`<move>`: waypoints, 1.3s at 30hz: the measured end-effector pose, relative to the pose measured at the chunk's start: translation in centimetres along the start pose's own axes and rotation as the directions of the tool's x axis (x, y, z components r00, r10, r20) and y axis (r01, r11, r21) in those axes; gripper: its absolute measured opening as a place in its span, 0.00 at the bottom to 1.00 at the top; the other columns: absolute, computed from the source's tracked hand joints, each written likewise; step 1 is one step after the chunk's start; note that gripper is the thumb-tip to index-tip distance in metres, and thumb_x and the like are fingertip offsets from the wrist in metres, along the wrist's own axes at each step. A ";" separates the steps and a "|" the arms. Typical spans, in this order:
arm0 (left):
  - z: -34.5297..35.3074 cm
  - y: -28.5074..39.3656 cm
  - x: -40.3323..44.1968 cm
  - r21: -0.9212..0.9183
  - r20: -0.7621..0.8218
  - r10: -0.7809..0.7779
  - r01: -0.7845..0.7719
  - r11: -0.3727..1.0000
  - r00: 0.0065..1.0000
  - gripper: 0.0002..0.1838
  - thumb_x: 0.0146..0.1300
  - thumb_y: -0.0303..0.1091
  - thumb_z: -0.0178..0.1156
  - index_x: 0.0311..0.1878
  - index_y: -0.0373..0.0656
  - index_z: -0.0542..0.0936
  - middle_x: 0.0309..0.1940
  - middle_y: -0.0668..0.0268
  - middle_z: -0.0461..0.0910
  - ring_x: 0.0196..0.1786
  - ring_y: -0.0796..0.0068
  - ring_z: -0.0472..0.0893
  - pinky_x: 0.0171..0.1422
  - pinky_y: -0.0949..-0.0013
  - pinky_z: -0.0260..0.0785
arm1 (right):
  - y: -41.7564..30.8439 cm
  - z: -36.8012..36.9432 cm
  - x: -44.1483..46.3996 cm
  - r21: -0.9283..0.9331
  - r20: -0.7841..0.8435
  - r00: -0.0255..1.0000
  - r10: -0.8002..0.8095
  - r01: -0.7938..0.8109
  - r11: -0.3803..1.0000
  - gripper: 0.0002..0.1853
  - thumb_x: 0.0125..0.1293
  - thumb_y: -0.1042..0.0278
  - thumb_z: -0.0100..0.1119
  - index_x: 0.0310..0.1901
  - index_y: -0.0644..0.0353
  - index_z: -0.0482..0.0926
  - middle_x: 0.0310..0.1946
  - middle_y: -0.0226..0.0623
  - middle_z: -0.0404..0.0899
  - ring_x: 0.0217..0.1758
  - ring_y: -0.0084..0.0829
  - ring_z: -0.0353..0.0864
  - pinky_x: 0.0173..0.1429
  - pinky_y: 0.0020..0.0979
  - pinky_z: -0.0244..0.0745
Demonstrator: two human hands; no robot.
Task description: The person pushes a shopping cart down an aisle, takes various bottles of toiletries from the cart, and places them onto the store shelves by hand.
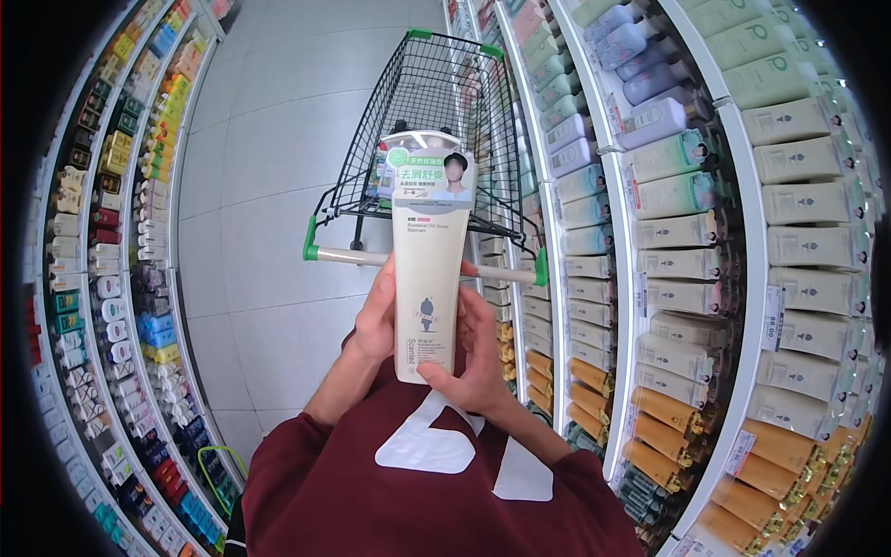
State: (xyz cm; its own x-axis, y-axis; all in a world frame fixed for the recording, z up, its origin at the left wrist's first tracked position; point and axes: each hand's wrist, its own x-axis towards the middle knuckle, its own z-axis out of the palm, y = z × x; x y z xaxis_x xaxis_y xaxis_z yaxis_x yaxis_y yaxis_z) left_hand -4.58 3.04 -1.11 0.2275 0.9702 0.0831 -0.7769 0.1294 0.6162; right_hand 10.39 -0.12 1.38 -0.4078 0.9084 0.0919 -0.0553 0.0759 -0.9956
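Both of my hands hold a tall cream shampoo bottle (429,288) upright in front of my chest. My left hand (376,311) grips its left side, and my right hand (476,353) wraps its lower right side with the thumb across the front. A printed card tag (422,176) with green lettering and a small portrait hangs round the bottle's neck. The front label reads "Essential Oil Scent Haircare" above a small dark figure. Fingers behind the bottle are hidden.
Ahead of me stands a black wire shopping cart (371,139) with green corners and a pale push handle (357,257). Shelves of similar cream bottles (807,237) and orange bottles (775,446) line the right. More packed shelves (139,232) run along the left, with grey tiled floor (269,213) between.
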 end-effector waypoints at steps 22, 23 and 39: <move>0.2 0.1 0.8 0.034 -0.046 -0.027 0.029 0.999 0.999 0.52 0.63 0.64 0.61 0.76 0.39 0.49 0.60 0.41 0.72 0.47 0.57 0.85 0.50 0.57 0.82 | -0.1 -0.8 -0.4 -0.011 -0.006 0.998 0.067 -0.067 0.998 0.52 0.59 0.69 0.72 0.78 0.64 0.46 0.73 0.54 0.60 0.76 0.41 0.65 0.77 0.42 0.63; 0.2 0.0 0.7 0.027 -0.047 -0.032 0.033 0.999 0.998 0.51 0.64 0.64 0.60 0.76 0.38 0.49 0.60 0.40 0.72 0.47 0.56 0.85 0.51 0.57 0.82 | -0.1 -0.9 -0.5 -0.012 -0.013 0.998 0.068 -0.068 0.998 0.52 0.59 0.69 0.72 0.78 0.64 0.46 0.73 0.54 0.60 0.76 0.41 0.65 0.77 0.42 0.63; -0.1 -0.5 -0.1 -0.074 -0.005 -0.095 0.094 0.993 0.995 0.46 0.66 0.65 0.55 0.72 0.32 0.62 0.57 0.42 0.73 0.41 0.51 0.84 0.38 0.58 0.80 | 1.1 -6.7 -2.6 0.022 -0.012 0.981 0.194 -0.193 0.981 0.26 0.73 0.65 0.60 0.68 0.65 0.71 0.50 0.35 0.81 0.47 0.21 0.81 0.55 0.27 0.76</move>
State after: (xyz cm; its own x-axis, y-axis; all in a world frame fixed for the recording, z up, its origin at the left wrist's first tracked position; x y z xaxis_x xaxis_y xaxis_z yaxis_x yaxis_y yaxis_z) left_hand -4.29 2.94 -1.49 0.2971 0.9546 0.0205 -0.7936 0.2350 0.5613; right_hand 17.52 0.37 -0.04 -0.3999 0.9108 -0.1028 0.0049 -0.1100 -0.9939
